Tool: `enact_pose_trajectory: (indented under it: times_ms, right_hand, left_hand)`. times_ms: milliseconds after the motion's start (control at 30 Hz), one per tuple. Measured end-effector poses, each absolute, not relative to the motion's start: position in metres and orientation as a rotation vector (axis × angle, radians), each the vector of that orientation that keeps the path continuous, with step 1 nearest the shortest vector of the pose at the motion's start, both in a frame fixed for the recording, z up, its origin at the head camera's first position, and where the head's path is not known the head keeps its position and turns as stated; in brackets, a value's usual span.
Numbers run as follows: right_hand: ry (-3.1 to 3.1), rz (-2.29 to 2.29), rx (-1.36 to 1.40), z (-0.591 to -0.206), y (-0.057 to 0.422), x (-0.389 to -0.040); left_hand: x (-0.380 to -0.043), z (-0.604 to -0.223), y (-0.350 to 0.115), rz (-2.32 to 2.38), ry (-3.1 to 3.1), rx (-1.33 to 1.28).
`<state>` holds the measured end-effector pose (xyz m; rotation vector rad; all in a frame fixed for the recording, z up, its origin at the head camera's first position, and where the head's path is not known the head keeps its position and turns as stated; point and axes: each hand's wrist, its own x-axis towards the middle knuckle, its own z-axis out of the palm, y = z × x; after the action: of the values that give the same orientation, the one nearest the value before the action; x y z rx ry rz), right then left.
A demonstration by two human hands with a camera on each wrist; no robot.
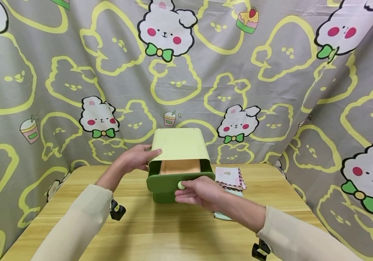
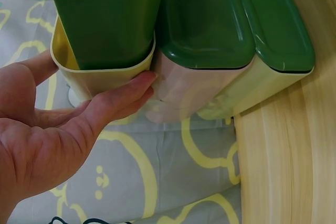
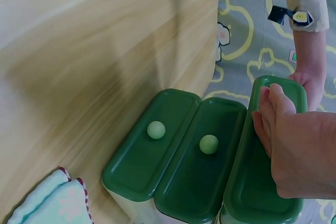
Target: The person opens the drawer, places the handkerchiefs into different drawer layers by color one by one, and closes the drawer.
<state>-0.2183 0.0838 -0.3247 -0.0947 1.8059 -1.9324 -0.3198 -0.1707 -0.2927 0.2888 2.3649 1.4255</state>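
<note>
A small drawer cabinet with a pale yellow top shell stands on the table. Its top drawer, dark green, is pulled partway out, and a tan folded cloth lies inside. My left hand rests against the left side of the shell, thumb at the top edge; the left wrist view shows its extended fingers along the side. My right hand pinches the round light green knob of that drawer. Two lower drawers with green fronts sit closed, their knobs showing in the right wrist view.
To the right of the cabinet lie folded cloths, one white with a checked edge and one light blue partly behind my right arm. A patterned curtain hangs behind and beside the wooden table.
</note>
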Motion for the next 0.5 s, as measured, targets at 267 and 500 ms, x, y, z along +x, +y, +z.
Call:
enact_pose_trajectory:
  times_ms: [267,500]
  right_hand:
    - [1.825,-1.956,-0.072,-0.326,0.079,-0.237]
    - [1.788,-1.997,-0.078,-0.327,0.076,-0.25]
  left_hand:
    - [-0.321,-0.292,-0.171,1.391,2.389,0.264]
    - [-0.321,-0.292,-0.171,1.413,2.377,0.272]
